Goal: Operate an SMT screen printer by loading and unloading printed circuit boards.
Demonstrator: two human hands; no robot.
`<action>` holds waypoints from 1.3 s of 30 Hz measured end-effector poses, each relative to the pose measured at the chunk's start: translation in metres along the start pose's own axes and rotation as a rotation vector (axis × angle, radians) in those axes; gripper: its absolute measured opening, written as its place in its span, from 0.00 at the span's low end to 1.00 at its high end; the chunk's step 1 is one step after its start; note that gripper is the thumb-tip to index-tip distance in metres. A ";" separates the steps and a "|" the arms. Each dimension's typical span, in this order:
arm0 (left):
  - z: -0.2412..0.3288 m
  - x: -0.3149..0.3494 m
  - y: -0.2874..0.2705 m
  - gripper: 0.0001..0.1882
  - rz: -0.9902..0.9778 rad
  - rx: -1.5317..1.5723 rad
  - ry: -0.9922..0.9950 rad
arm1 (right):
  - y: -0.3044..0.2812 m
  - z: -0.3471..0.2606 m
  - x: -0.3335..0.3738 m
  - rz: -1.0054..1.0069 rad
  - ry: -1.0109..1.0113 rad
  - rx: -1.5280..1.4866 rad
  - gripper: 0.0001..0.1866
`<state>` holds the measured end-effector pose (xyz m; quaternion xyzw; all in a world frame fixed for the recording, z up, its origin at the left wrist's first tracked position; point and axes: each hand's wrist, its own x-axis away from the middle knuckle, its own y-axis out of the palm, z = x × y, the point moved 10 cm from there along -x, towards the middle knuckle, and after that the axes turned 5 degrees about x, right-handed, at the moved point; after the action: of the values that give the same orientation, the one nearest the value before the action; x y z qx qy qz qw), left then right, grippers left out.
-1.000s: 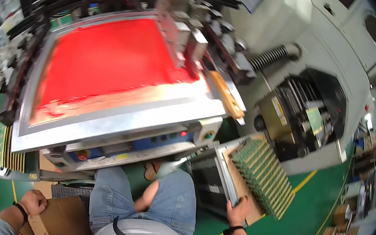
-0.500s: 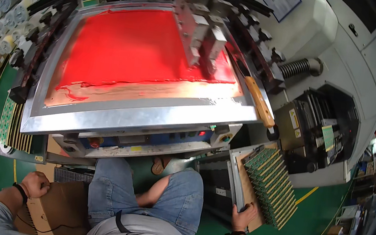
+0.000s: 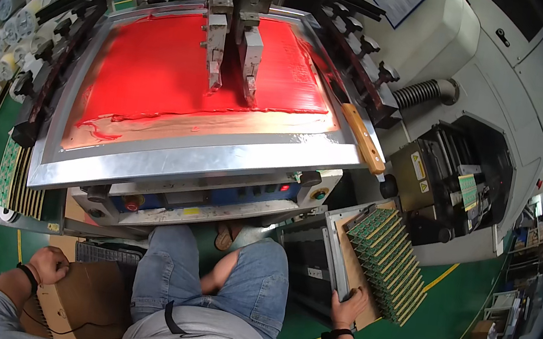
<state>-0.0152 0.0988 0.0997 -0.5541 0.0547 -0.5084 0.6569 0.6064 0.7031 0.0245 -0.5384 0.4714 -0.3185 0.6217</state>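
My left hand [image 3: 50,265] rests on the edge of a brown cardboard box [image 3: 97,297], its fingers curled into a loose fist with nothing showing in it. My right hand [image 3: 349,308] lies on the near end of a wooden board [image 3: 365,298] edged with a metal rail [image 3: 336,264], thumb and fingers apart. Beside that hand, a row of green circuit boards [image 3: 386,263] stands on edge. In front of me is a metal-framed printing screen [image 3: 175,169] spread with red ink [image 3: 154,72]. Two metal squeegee holders [image 3: 235,55] reach down over the ink.
A wooden-handled spatula [image 3: 364,139] lies on the screen frame's right side. More green boards [image 3: 20,177] stand at the left. Below the screen is a control panel with buttons [image 3: 133,206]. A machine with a dark opening [image 3: 469,182] and a ribbed hose [image 3: 422,95] is at the right.
The squeegee holders have moved left across the screen, from the right side to near the middle. My view has shifted slightly. Both hands stay in place.
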 end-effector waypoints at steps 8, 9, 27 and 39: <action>0.000 0.002 -0.001 0.11 -0.014 -0.034 -0.015 | 0.002 0.001 -0.001 -0.004 0.014 -0.015 0.34; 0.000 0.001 -0.001 0.12 -0.020 -0.041 -0.017 | 0.004 0.003 -0.001 -0.009 0.026 -0.015 0.34; -0.018 0.005 0.012 0.15 -0.052 -0.037 -0.055 | 0.007 0.000 0.003 -0.001 0.012 0.085 0.34; -0.021 0.002 0.015 0.15 -0.066 -0.054 -0.052 | 0.011 0.001 -0.001 -0.027 0.034 0.088 0.34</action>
<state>-0.0187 0.0808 0.0811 -0.5859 0.0331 -0.5135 0.6260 0.6056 0.7069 0.0144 -0.5113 0.4598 -0.3565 0.6325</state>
